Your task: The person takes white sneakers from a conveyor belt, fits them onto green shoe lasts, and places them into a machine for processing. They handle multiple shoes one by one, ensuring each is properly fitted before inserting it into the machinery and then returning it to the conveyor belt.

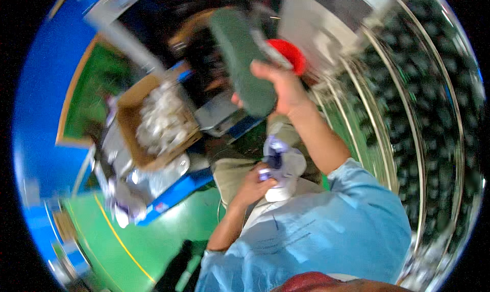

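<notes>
My right hand [283, 85] is raised ahead of me, closed around a long dark green insole [237, 52]. The thumb lies along its right edge, and fingertips show on the other side. Motion blurs the insole. Close to my body, my left hand [256, 184] grips a white and purple sneaker [291, 169], its fingers at the shoe's left side. The sneaker rests near my lap, below the raised right hand; part of it is hidden by the fingers.
At left, a cardboard box [131, 121] full of crumpled white pieces stands on a blue-edged bench [178, 190]. More white and purple shoes [125, 202] lie beside it. A red round thing [288, 54] is behind my right hand. Metal racks [380, 82] with dark blurred items line the right.
</notes>
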Demonstrator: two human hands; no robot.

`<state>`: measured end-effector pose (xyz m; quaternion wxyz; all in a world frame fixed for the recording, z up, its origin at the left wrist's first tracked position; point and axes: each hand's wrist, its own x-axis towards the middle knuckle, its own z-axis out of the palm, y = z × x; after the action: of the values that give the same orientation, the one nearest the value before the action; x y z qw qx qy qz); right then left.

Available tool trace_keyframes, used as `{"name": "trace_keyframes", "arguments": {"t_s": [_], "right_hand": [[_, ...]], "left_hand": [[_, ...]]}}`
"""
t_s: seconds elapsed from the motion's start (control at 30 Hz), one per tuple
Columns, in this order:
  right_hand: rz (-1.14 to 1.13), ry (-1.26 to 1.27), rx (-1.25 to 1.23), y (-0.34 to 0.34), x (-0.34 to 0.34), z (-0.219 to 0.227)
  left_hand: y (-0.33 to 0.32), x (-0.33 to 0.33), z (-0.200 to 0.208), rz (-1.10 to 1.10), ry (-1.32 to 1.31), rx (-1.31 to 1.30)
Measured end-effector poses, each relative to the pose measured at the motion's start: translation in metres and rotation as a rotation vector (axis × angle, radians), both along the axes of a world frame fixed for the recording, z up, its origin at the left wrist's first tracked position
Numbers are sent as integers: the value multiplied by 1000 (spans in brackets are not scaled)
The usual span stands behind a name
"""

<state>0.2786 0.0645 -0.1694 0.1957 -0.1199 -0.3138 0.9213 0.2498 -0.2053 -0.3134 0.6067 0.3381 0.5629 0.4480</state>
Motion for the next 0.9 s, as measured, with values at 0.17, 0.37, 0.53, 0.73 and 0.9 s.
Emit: {"name": "trace_keyframes", "arguments": {"t_s": [0.17,0.37,0.53,0.73,0.9], "right_hand": [[-388,-587,1189,-21,167,-135],[-835,-1620,623,-71,360,-220],[-957,-2372,307,-29,497,-298],[-760,-2473,109,41,587,-328],[-651,-2537,201,54,599,-340]], "left_hand": [[-8,13,-11,293,71,-44],[29,14,-13,244,221,-112],[69,25,-17,-124,597,170],[95,36,-14,-195,660,54],[69,14,-5,42,593,17]]}}
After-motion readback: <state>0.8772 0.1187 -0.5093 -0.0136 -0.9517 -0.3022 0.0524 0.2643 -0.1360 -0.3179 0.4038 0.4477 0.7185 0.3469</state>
